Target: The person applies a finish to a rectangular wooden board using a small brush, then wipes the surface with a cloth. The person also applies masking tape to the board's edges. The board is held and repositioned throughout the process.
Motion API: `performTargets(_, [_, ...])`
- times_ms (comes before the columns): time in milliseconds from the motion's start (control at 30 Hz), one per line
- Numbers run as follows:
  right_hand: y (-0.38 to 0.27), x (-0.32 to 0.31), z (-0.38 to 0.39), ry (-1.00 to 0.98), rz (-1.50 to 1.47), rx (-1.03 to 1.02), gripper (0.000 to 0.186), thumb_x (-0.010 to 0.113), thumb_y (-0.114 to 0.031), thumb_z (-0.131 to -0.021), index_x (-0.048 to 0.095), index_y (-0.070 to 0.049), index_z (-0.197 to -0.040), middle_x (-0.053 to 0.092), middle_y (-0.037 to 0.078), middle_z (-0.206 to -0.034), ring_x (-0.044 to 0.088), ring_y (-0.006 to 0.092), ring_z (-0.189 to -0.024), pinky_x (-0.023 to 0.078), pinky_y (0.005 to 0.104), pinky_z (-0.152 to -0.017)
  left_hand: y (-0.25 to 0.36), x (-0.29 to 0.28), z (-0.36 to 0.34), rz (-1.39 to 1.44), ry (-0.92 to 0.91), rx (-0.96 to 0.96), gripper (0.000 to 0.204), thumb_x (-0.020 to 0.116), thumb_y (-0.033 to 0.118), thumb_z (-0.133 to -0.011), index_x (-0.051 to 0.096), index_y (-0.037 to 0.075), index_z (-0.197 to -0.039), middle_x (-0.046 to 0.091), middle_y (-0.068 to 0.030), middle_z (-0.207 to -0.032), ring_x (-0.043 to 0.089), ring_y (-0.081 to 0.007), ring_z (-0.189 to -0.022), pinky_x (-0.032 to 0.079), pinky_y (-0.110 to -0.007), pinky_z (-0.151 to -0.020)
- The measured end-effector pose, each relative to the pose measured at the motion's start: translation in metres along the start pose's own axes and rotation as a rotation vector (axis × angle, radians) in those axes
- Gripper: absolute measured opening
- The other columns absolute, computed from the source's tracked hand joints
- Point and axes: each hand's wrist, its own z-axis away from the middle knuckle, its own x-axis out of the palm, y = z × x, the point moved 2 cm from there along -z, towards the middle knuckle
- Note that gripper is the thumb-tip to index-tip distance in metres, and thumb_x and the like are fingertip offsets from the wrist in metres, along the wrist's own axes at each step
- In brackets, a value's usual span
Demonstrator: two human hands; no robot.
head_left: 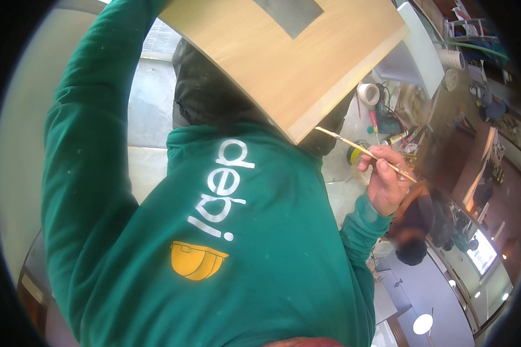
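Observation:
My right hand point(385, 180) is closed around a thin wooden stick point(348, 142), held like a pencil. The stick's pale, whitish tip points toward the lower corner of a light wood-grain board point(307, 75), a small gap apart from it. A grey rectangle point(292, 14) shows on the board's face near the upper edge of the view. My left arm point(84, 156), in a green sleeve, reaches up past the board's upper left side. The left hand itself lies beyond the picture. Dark trousers point(208, 87) show behind the board.
Right of the board lie a white tape roll point(367, 93), a teal power tool point(388, 120) and a yellow-black round item point(356, 152). A white sheet point(417, 55) stands behind the board's right edge. Another person point(412, 231) is farther right, beyond my right hand.

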Motion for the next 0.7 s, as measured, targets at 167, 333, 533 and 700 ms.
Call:
performTargets(167, [0.003,0.001,0.002,0.018,0.080,0.067,0.020,0.062,-0.005,-0.089,0.070,0.007,-0.102,0.069,0.019,-0.089,0.066,0.0222,-0.070,0.053,0.0320,-0.063,-0.001,0.000,0.004,0.009,-0.007,-0.001,0.061,0.081,0.053,-0.072,0.073,-0.006,-0.085,0.071,-0.0173,-0.087,0.067,-0.0250,-0.075,0.052,-0.040,-0.066])
performTargets(333, [0.005,-0.011,-0.006,0.137,0.121,0.061,0.020,0.063,-0.006,-0.090,0.070,0.006,-0.103,0.071,0.018,-0.087,0.066,0.0204,-0.069,0.052,0.0310,-0.064,-0.005,-0.003,0.008,0.012,-0.005,-0.009,0.060,0.082,0.052,-0.071,0.073,-0.006,-0.085,0.071,-0.0164,-0.086,0.067,-0.0243,-0.074,0.052,-0.040,-0.065])
performTargets(533, [0.004,-0.001,-0.001,0.019,0.099,0.055,0.020,0.062,-0.007,-0.090,0.071,0.005,-0.104,0.072,0.017,-0.087,0.067,0.0198,-0.069,0.052,0.0302,-0.065,-0.006,-0.005,0.011,0.015,-0.006,-0.008,0.059,0.083,0.051,-0.071,0.074,-0.005,-0.084,0.071,-0.0154,-0.085,0.066,-0.0234,-0.073,0.051,-0.039,-0.063])
performTargets(700, [0.006,-0.011,-0.004,0.140,0.112,0.063,0.019,0.063,-0.008,-0.091,0.071,0.004,-0.104,0.072,0.016,-0.087,0.067,0.0193,-0.069,0.051,0.0297,-0.065,-0.008,-0.008,0.016,0.017,-0.008,-0.006,0.058,0.083,0.051,-0.070,0.074,-0.005,-0.084,0.071,-0.0145,-0.084,0.066,-0.0227,-0.072,0.051,-0.039,-0.062])
